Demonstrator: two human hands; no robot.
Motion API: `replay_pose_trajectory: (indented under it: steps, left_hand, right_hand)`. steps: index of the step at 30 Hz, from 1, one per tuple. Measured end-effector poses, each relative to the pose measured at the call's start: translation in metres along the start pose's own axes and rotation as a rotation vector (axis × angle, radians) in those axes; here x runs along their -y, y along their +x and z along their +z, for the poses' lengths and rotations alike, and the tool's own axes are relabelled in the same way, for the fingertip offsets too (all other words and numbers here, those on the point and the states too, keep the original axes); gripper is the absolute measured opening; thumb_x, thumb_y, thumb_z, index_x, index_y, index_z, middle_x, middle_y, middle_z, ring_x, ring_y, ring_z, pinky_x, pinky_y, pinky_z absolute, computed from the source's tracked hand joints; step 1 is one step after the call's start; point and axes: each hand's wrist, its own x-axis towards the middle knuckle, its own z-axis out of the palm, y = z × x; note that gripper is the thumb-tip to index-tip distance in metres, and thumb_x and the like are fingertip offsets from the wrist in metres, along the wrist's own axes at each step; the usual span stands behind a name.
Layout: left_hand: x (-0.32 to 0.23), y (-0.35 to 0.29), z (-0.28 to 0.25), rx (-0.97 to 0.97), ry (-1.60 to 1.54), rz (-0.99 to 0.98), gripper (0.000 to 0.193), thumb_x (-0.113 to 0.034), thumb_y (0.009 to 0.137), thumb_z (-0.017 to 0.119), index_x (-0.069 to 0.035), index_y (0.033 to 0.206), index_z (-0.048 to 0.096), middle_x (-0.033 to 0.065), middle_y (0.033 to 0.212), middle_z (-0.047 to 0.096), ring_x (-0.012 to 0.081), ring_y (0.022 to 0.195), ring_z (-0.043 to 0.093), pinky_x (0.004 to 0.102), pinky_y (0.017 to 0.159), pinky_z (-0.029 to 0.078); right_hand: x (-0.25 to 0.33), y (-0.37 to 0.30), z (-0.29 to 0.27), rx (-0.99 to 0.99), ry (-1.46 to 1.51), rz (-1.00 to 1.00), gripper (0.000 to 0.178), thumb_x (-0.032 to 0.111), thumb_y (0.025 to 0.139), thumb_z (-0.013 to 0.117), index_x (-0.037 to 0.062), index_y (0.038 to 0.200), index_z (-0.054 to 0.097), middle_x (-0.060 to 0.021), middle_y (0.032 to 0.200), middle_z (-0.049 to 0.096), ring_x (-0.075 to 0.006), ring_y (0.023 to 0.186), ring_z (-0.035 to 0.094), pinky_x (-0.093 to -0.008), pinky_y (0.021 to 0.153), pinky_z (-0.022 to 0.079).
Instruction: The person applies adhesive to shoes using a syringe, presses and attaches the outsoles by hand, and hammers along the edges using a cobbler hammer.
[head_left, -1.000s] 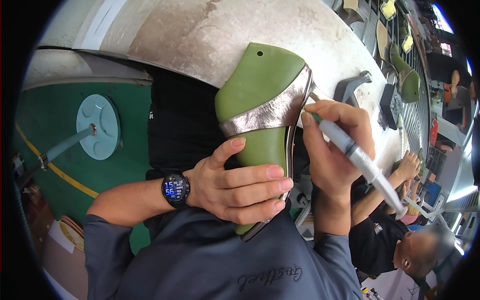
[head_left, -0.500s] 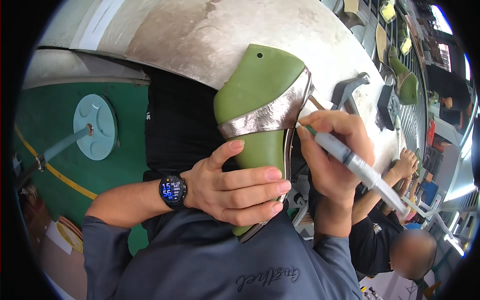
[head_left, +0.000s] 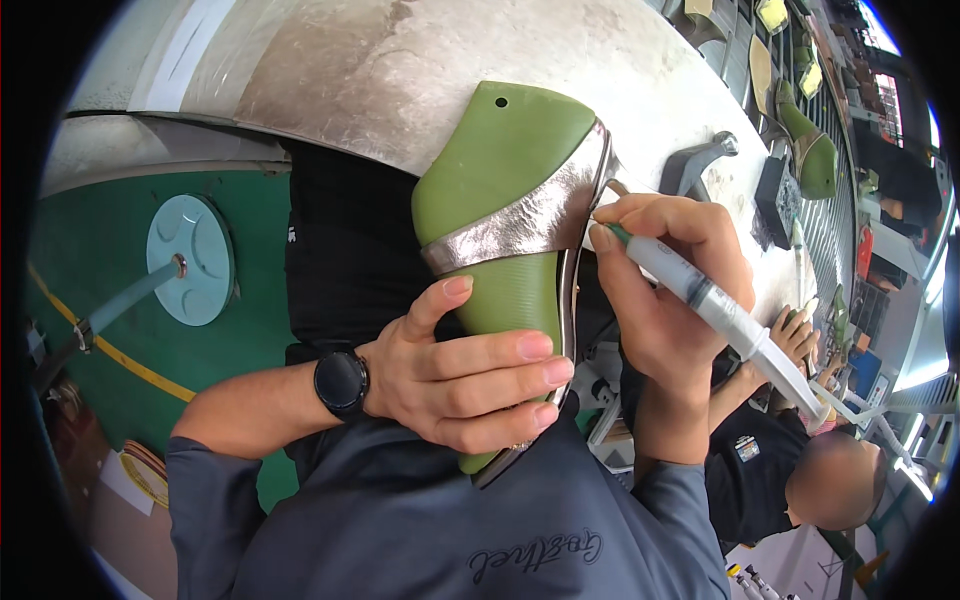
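Observation:
A green shoe last (head_left: 505, 150) leans against my body at the table edge, heel end up with a small dark hole in it. A shiny metallic strap (head_left: 500, 235) wraps across it and meets a thin metallic sole edge (head_left: 567, 300) along its right side. My left hand (head_left: 465, 375) is closed around the lower part of the last, fingers reaching to the sole edge. In my right hand (head_left: 680, 285) is a clear syringe (head_left: 735, 325) with a green tip, pinched near its front end. That tip is close to the edge where strap and sole meet; my fingers partly hide contact.
A pale worktable (head_left: 330, 75) spans the top. A dark grey metal tool (head_left: 695, 168) and a black block (head_left: 775, 200) lie on it. Another green last (head_left: 815, 160) rests on the rack at right. A co-worker (head_left: 760, 470) sits at right. A light-blue round base (head_left: 190, 260) stands on the floor.
The shoe last has shifted slightly left and up, with its upper end moving most. My right hand and the syringe have moved slightly upward along the sole edge. The co-worker's hands have moved.

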Motion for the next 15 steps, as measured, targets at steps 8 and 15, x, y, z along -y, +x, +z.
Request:
replay_pose_trajectory:
  steps: [8,15]
  left_hand:
    - [0.0,0.0,0.002,0.017,0.025,0.031,0.035,-0.026,0.097,0.07,-0.023,0.128,0.055,-0.0077,0.13,0.065,0.0127,0.126,0.06,0.0588,0.126,0.025]
    - [-0.003,0.0,0.003,0.056,0.068,0.053,0.033,-0.027,0.097,0.069,-0.024,0.128,0.056,-0.0083,0.131,0.066,0.0123,0.128,0.059,0.0579,0.126,0.024]
  right_hand:
    - [0.003,-0.007,-0.01,0.056,-0.03,-0.061,0.029,-0.011,0.077,0.079,0.0002,0.094,0.059,-0.0151,0.089,0.073,-0.0218,0.081,0.072,-0.0302,0.071,0.056]
    - [-0.003,-0.037,-0.024,-0.159,0.134,0.168,0.088,0.075,0.099,0.036,-0.0062,0.106,0.069,-0.0083,0.076,0.06,-0.0169,0.065,0.052,-0.0305,0.063,0.044]
